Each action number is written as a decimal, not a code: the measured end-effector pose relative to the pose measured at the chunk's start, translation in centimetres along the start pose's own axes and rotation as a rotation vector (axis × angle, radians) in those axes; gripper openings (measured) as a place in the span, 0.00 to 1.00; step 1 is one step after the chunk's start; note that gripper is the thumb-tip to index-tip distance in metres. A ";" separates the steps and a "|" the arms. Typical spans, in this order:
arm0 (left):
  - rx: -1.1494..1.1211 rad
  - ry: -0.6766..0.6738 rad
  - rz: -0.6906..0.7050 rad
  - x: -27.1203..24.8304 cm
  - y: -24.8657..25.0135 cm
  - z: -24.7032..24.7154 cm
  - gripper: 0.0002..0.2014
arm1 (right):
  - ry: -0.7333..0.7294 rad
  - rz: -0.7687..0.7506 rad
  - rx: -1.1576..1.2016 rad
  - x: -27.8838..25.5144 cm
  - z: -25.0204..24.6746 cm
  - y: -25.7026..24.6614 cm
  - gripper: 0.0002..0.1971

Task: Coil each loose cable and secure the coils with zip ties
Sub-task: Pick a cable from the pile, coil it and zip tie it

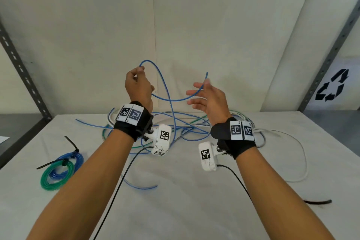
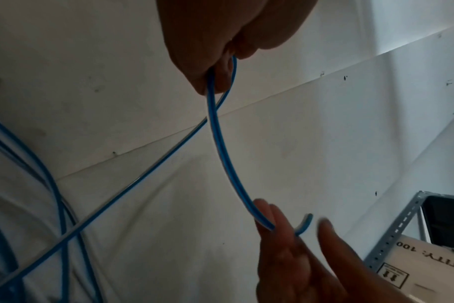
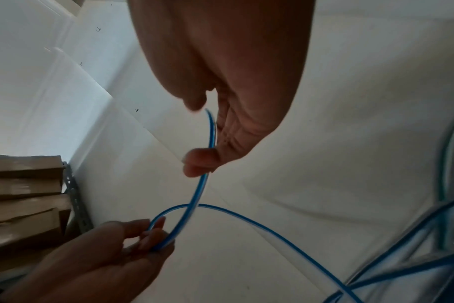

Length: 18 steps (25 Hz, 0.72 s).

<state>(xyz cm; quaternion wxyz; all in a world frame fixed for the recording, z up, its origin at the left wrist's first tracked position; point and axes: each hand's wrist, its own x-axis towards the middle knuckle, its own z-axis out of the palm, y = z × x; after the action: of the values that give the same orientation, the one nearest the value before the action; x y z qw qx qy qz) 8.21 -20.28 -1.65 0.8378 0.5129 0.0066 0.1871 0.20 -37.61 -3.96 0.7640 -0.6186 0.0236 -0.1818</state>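
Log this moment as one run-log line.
left hand: pinches loop of blue cable | right hand: fingers spread, cable end across them | two coils zip-tied | tangle left

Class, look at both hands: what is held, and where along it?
The left hand pinches the blue cable at a bend; the right hand's fingers touch its free end.

The head view looks forward and down over the desk (image 1: 175, 210) toward its far edge. Both wrist views look up close along the fingers, sharing the raised blue cable (image 1: 167, 91).
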 end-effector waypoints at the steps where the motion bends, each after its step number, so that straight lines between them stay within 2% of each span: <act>1: 0.004 -0.056 0.012 -0.1 -0.5 -0.3 0.07 | 0.005 -0.056 -0.012 0.3 0.6 0.5 0.18; 4: 0.265 -0.290 0.075 -0.4 -2.6 -2.4 0.15 | 0.106 -0.161 0.097 1.0 1.6 2.4 0.09; 7: 0.367 -0.390 -0.091 -1.0 -4.4 -4.5 0.13 | 0.231 -0.195 0.176 1.0 2.2 4.8 0.09; 9: 0.281 -0.388 -0.153 -1.7 -4.8 -5.4 0.16 | 0.263 -0.253 0.108 0.4 2.1 6.7 0.10; 12: 0.213 -0.350 -0.066 -2.6 -5.2 -6.0 0.17 | 0.255 -0.294 0.096 -0.6 1.9 8.5 0.09; 16: -0.042 -0.220 -0.096 -3.5 -6.3 -5.4 0.23 | 0.249 -0.288 0.159 -1.1 1.5 8.6 0.10; 18: -0.150 -0.184 -0.124 -3.5 -6.2 -5.0 0.21 | 0.248 -0.302 0.122 -1.3 1.7 8.2 0.10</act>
<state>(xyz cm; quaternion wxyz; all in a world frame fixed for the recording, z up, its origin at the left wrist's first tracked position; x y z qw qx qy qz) 5.81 -19.65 -10.00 0.8806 0.4627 -0.0528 0.0872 1.50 -34.29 -11.65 0.7555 -0.5405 0.0133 -0.3700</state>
